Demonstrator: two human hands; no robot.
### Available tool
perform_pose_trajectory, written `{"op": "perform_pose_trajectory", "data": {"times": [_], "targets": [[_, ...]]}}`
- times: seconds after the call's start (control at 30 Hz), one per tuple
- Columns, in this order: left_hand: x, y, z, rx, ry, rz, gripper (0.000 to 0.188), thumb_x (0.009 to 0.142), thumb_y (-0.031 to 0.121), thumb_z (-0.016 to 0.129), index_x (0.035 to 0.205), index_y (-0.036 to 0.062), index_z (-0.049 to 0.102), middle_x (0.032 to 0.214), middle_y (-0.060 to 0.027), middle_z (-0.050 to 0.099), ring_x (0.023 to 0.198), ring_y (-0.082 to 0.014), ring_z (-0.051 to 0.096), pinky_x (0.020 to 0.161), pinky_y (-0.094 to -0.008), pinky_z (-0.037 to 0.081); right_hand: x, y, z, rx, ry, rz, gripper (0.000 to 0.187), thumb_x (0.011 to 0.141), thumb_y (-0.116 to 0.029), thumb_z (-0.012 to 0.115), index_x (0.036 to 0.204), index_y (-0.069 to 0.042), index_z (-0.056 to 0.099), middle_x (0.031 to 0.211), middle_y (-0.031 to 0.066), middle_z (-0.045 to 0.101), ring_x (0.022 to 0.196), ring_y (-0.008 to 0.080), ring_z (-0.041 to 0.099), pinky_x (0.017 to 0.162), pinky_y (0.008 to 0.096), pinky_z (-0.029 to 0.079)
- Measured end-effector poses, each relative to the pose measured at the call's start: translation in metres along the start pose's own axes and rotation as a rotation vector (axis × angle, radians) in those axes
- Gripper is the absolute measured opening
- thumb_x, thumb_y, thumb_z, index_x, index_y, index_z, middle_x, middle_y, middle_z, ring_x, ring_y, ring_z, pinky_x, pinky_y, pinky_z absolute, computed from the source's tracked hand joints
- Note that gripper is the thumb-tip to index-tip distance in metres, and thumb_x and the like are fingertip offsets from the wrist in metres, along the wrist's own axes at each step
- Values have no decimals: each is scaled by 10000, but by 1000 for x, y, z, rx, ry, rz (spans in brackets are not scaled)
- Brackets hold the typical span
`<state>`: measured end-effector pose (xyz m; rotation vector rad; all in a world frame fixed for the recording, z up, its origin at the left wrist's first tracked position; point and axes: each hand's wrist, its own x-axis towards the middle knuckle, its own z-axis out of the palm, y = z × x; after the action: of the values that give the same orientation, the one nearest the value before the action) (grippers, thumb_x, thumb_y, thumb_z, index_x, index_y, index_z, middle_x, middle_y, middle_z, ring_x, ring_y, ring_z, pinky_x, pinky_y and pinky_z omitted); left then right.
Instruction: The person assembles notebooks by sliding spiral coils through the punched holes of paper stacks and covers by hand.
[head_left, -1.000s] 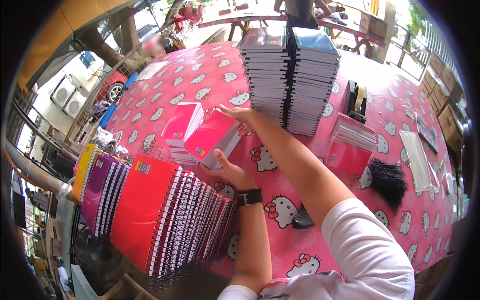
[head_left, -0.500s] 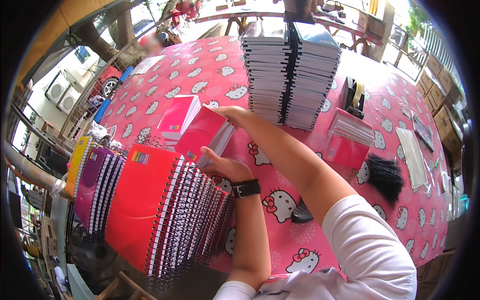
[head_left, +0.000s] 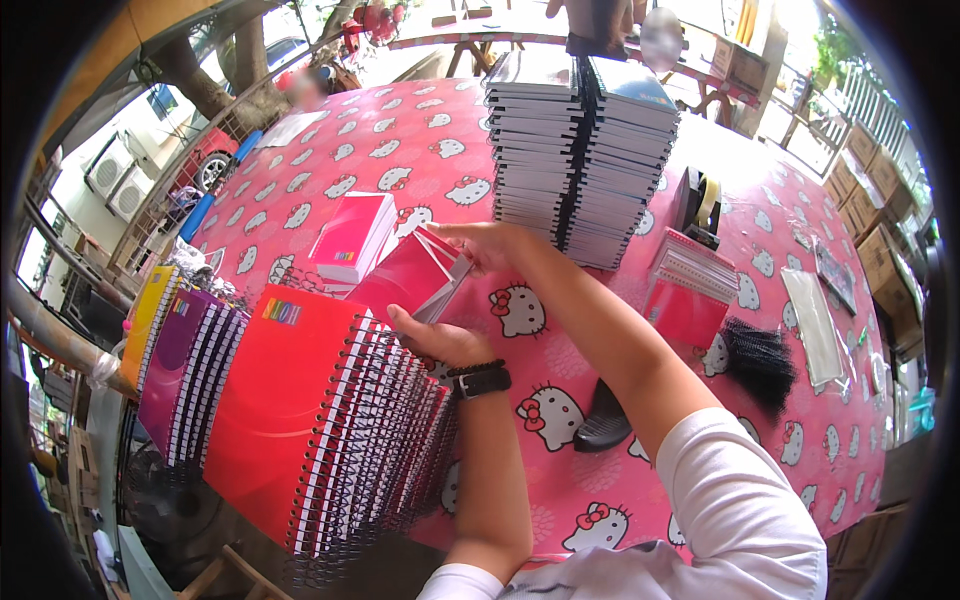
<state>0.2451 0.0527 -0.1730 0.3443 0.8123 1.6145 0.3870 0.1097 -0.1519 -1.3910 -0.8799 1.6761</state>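
In front of me lies a stack of pink-covered notebook blocks (head_left: 400, 277), with no wire visible on it. My left hand (head_left: 448, 340) grips its near edge, thumb raised on the cover side. My right hand (head_left: 488, 246) pinches the far corner, where a cover or sheet stands lifted and pale page edges show. Just beyond sits another pink notebook pile (head_left: 352, 238). Close to my left forearm stands a thick row of red spiral notebooks (head_left: 290, 390), coils facing right. Purple spiral notebooks (head_left: 170, 375) and yellow ones (head_left: 146, 325) are left of it.
Two tall notebook stacks (head_left: 540, 150) stand at the back. On the right are a tape dispenser (head_left: 699, 208), a pink hole-punched stack (head_left: 688, 300), black coils (head_left: 758, 362) and a clear plastic packet (head_left: 813, 325). A black object (head_left: 603, 420) lies by my right arm.
My right fingers have parted a cover or sheet from the stack's far corner. The left hand has shifted slightly left and down. More of the black object shows by my right arm.
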Motion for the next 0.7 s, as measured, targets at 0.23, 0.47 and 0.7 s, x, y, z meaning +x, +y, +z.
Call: {"op": "perform_pose_trajectory", "data": {"times": [0.23,0.47,0.7], "targets": [[-1,1,3,-232,18,-37,480,892,433,508,1119,10,495,1095,-108,518,1016,-214,501,902,-381,402,-14,8,11,3,135,-79,515,759,-511,716,1007,-81,579,824,26,563,699,108,534,613,270,447],[-40,-2,18,-256,-40,-68,459,916,407,468,1170,25,474,1152,-117,549,1013,-241,551,910,-389,425,-104,22,-6,76,208,-310,823,687,-276,830,1306,-36,343,996,81,550,880,140,568,679,294,501],[-112,-1,20,-241,-447,-324,444,924,405,457,1152,32,534,1135,-76,599,1053,-206,565,917,-362,438,-246,25,12,-23,506,-423,917,647,-236,848,1366,-48,311,1146,106,557,1017,202,576,806,353,509]]}}
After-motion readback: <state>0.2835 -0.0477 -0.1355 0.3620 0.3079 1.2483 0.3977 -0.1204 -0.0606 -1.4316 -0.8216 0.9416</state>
